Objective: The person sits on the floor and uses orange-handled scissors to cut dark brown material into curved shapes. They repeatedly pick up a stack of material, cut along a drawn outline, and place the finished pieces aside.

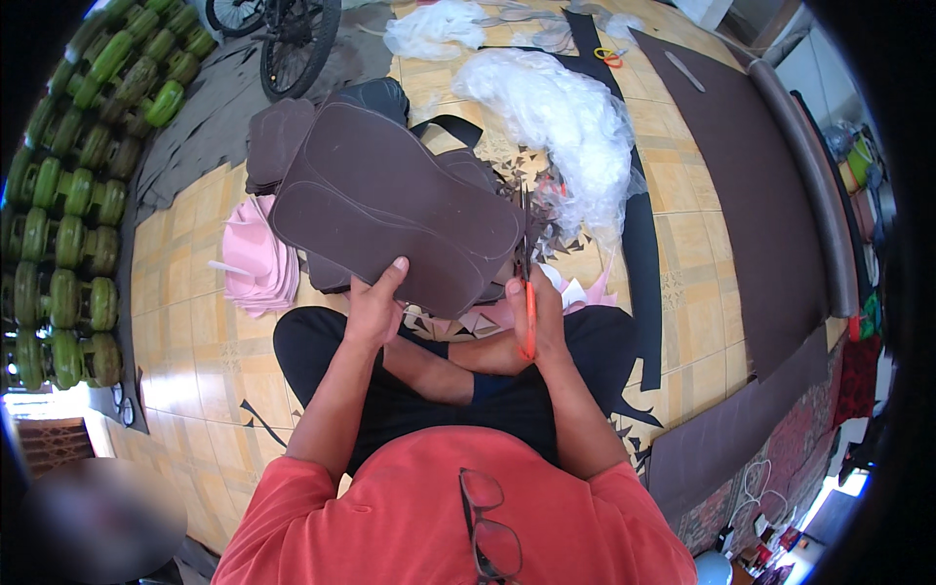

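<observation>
At the near edge of the brown sheet (375, 190): the left hand (374, 310) is gripping it, thumb on top.
At the sheet's right end: the right hand (549, 317) is clasping orange-handled scissors (530, 314), blades pointing away.
Before the crossed legs (429, 370): the sheet is overlapping stacked dark pieces (276, 144).
Leftward: pink pieces (259, 258) are lying piled.
Beyond the scissors: clear plastic (561, 112) is lying crumpled.

Downward fisheye view from head height

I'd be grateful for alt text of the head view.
The left hand holds a dark brown, line-marked sheet while the right hand holds orange-handled scissors at its edge; pink pieces and clear plastic lie on the tiled floor.
</observation>
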Demonstrator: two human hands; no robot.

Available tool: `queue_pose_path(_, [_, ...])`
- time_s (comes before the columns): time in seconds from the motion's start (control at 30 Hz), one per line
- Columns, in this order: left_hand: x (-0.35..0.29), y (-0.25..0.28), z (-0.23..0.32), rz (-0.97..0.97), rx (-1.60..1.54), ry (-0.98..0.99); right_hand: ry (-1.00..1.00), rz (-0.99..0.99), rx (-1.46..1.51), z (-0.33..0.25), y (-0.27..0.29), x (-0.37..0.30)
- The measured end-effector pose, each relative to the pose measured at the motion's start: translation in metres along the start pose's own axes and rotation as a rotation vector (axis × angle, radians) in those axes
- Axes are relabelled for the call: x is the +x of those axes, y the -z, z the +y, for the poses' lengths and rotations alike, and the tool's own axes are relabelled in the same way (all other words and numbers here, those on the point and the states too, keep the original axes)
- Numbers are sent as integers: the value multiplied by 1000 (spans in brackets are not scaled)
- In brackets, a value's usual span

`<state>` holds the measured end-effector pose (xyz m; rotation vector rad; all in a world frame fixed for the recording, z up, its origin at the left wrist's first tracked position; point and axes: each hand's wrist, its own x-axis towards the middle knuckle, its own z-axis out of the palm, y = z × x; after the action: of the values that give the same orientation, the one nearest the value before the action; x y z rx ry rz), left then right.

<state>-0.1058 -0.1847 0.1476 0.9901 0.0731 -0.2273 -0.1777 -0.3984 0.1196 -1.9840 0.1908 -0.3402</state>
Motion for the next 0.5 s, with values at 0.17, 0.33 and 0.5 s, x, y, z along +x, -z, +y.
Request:
queue_pose_path(0.17, [23, 19, 19, -25, 95, -28, -86, -194, 58, -8, 16, -5])
queue_pose_path(0.33, [39, 32, 41, -56, 200, 28, -78, -172, 18, 21, 15, -12])
queue_pose_path(0.5, [32, 41, 51, -85, 336, 146, -125, -66, 124, 24, 6, -14])
